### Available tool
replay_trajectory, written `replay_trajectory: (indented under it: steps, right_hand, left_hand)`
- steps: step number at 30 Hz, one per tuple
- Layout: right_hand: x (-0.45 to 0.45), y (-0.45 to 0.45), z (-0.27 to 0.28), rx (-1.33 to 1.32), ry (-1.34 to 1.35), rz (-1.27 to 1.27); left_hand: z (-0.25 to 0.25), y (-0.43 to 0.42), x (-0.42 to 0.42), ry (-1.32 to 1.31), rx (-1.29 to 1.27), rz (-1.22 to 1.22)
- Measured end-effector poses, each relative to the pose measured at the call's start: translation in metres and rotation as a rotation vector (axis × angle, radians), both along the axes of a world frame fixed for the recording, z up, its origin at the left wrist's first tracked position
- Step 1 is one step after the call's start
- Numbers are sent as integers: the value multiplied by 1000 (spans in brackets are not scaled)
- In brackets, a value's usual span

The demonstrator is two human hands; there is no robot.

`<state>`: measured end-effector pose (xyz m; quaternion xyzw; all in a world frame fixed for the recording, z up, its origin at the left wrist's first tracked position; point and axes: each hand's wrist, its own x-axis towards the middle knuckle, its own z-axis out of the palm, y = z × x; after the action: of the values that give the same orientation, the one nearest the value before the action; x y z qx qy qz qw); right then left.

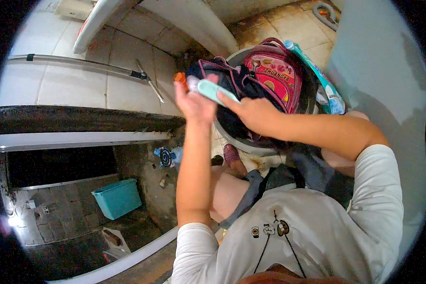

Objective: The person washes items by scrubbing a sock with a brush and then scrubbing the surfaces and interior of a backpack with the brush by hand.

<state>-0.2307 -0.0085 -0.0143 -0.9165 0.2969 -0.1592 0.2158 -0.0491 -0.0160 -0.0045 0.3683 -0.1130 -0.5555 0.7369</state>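
Here, right fingers (228, 102) grip brush (210, 89); left hand (197, 105) open.

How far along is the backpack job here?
Already done: the backpack sits in the basin. In hand: the right hand holds a mint-green brush by the left hand. Left, probably: scrubbing; whether any has happened can't be told.

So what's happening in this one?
A person's right hand holds a mint-green, brush-like tool, its far end at the open left hand. A pink and dark backpack sits in a round tub in front of them. Neither hand is clearly gripping the backpack.
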Motion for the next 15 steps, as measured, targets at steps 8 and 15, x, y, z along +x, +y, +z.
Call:
replay_trajectory:
  steps: [8,15]
  right_hand:
    - [0,-11,-2,-18,-49,-33]
    - [-1,-15,-4,-51,-43,-47]
  left_hand:
    - [8,6,-7,50,-41,-175]
    - [6,5,-14,-12,-82,-186]
